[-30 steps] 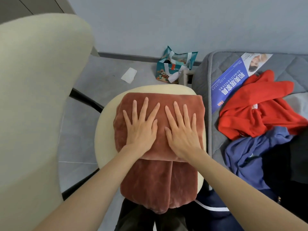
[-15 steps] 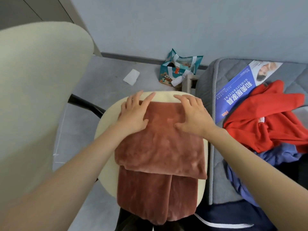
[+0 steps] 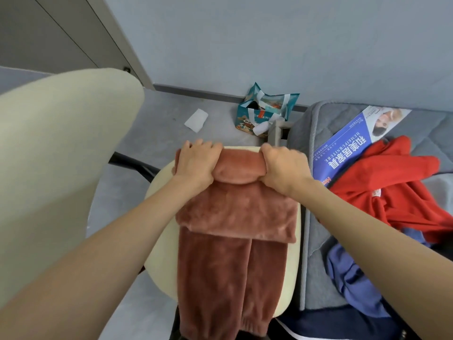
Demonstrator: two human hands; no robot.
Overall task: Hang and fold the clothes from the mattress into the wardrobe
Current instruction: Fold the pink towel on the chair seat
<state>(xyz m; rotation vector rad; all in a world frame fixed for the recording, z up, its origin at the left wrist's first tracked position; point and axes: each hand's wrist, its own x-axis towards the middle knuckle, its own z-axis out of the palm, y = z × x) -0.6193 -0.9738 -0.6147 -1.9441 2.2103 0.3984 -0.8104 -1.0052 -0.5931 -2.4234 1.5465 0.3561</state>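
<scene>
Both hands, left hand and right hand, grip the far fold of the brown fleece trousers on the chair seat.

Both hands, left hand and right hand, grip the far rolled edge of rust-brown fleece pants on a cream round chair seat, beside the grey quilted mattress.

On the blue label lying on the mattress, the white characters "和美居家具" are printed large, with "HEMEIFURNITURE" in smaller capitals beside them — both are seen turned sideways. Red lettering at its lower end is cut off. The white tag on the red garment is too blurred to be read.
</scene>
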